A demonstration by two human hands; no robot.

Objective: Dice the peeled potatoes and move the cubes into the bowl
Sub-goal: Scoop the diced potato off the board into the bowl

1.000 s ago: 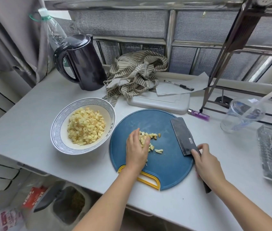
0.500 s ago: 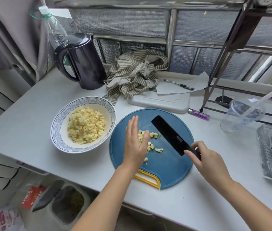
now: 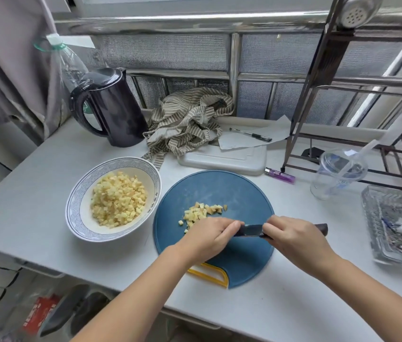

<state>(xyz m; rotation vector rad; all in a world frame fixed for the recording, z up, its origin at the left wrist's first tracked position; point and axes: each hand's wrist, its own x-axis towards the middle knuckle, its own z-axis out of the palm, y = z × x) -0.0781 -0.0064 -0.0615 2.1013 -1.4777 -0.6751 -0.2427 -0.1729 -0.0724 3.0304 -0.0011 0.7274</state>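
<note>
Most of the diced potato [image 3: 118, 198] is already heaped in the bowl [image 3: 72, 213], which is set on the bench [image 3: 29, 193] at the left, just beside the blue cutting board [image 3: 219, 188]. A small pile of cubes [image 3: 201, 212] is left near the board's middle, apart from the bowl. Just this side of the pile, the left hand [image 3: 207, 239] is laid with its fingers bent down at the tip of the knife [image 3: 250, 230]. Whether the blade is pinched or only touched cannot be told. The knife is held across the board, its handle gripped by the right hand [image 3: 293, 238]. No uncut potato is seen, so the dicing is judged done and one last transfer is left.
</note>
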